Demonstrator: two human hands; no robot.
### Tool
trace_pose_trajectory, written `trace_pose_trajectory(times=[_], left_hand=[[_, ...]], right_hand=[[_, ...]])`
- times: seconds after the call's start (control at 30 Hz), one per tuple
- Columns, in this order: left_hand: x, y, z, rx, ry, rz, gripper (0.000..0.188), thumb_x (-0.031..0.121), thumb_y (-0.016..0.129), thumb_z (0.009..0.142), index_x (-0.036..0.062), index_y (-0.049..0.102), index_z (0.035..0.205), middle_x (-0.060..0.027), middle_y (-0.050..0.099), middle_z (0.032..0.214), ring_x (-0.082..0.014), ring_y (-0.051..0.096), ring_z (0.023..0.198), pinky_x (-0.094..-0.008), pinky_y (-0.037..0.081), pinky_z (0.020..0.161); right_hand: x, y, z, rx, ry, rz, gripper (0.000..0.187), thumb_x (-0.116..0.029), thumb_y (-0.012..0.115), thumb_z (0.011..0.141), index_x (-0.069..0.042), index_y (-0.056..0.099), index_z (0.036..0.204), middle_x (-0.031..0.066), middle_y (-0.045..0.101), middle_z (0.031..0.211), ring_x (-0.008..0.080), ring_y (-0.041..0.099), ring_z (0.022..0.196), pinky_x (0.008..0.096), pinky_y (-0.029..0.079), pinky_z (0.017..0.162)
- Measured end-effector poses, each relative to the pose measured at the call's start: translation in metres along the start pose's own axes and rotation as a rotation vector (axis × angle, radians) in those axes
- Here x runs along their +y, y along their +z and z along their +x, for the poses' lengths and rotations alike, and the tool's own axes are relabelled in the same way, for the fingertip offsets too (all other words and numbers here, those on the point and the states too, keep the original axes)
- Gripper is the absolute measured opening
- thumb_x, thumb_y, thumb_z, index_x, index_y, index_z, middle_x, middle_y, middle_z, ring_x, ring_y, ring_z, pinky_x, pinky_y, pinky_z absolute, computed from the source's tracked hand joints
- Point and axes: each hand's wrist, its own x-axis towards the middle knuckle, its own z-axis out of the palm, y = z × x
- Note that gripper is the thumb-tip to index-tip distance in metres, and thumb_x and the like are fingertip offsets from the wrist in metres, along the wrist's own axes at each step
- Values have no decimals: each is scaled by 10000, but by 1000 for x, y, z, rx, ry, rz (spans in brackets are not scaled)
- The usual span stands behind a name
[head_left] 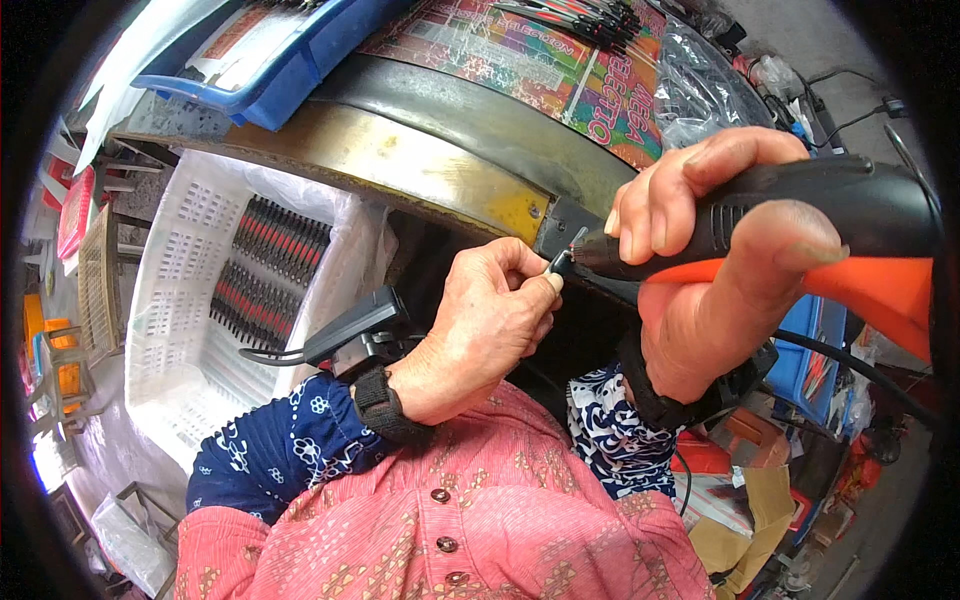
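Both hands work close together at frame centre, just below the curved metal edge of the worktop. Right hand: fingers wrapped fully around a black-and-orange power tool, thumb lying along its near side, index finger over the top. Long axis of the tool runs roughly horizontal, body to the right, narrow nose pointing left and slightly down. Nose tip meets a small dark part held by the other hand. Left hand: fingers curled in, thumb and forefinger pinched on that small part; its shape is too small to make out. A black cable runs from beneath the tool down to the lower right. Both wrists carry black straps; the left one bears a black device with a wire. Sleeves are dark blue with a white pattern, over a pink patterned buttoned shirt. To the left, lower than the worktop, sits a white perforated crate lined with clear plastic, holding rows of black-and-red pieces laid side by side. On the worktop: a blue tray at upper left, a colourful printed sheet at centre, more black-and-red pieces along the top edge.
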Motion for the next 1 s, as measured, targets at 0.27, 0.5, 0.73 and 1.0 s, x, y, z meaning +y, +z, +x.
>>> trace_pose_trajectory(times=[0.27,0.5,0.73,1.0], left_hand=[[2,0,-2,-8,-2,-2,123,133,589,863,46,501,857,-16,546,707,-61,446,528,-191,344,446],[1,-2,0,-19,8,39,115,123,576,869,32,507,876,-27,555,705,-64,472,539,-195,370,441],[3,-12,-4,13,232,380,150,81,583,841,3,539,961,-36,596,706,-73,544,564,-192,412,459],[58,-56,41,340,997,1137,186,13,648,714,-11,567,880,-114,585,771,-186,581,691,-290,455,615]], right_hand=[[1,0,-2,10,-21,2,650,-642,568,757,-21,454,913,35,452,612,133,461,512,280,413,539],[-2,-5,-9,4,-46,43,627,-606,603,766,-16,460,923,39,462,620,134,471,525,281,417,552],[-9,-22,-19,23,-18,361,625,-619,600,753,-42,448,940,31,463,640,140,477,552,296,429,579],[-13,-42,-24,72,-36,426,577,-519,673,733,-32,429,923,44,467,629,147,477,537,285,433,551]])
